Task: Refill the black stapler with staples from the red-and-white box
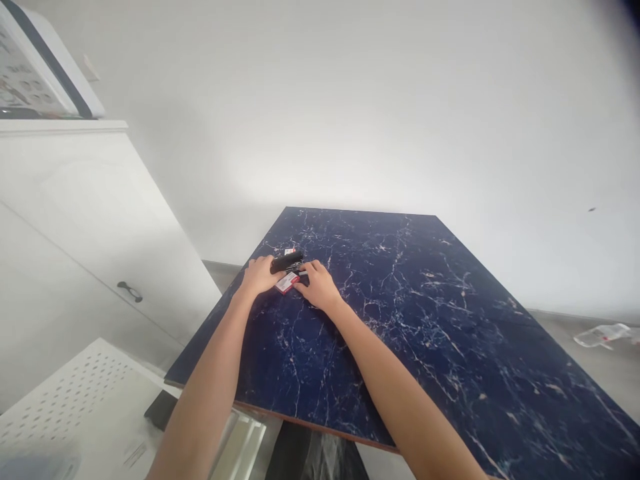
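A black object that looks like a stapler lies near the left edge of the dark blue marbled table. My left hand is closed round its left end, with the thumb stretched toward the middle. My right hand is at its right side, fingers bent inward over a small pale piece too small to make out. Just below the stapler, between both hands, is a small white and red box. A second small white and red item shows behind the stapler, partly hidden by it.
White cabinet doors with a dark handle stand left of the table. A perforated white surface is at the lower left. The wall rises behind the table's far edge. A clear plastic item lies on the floor at right.
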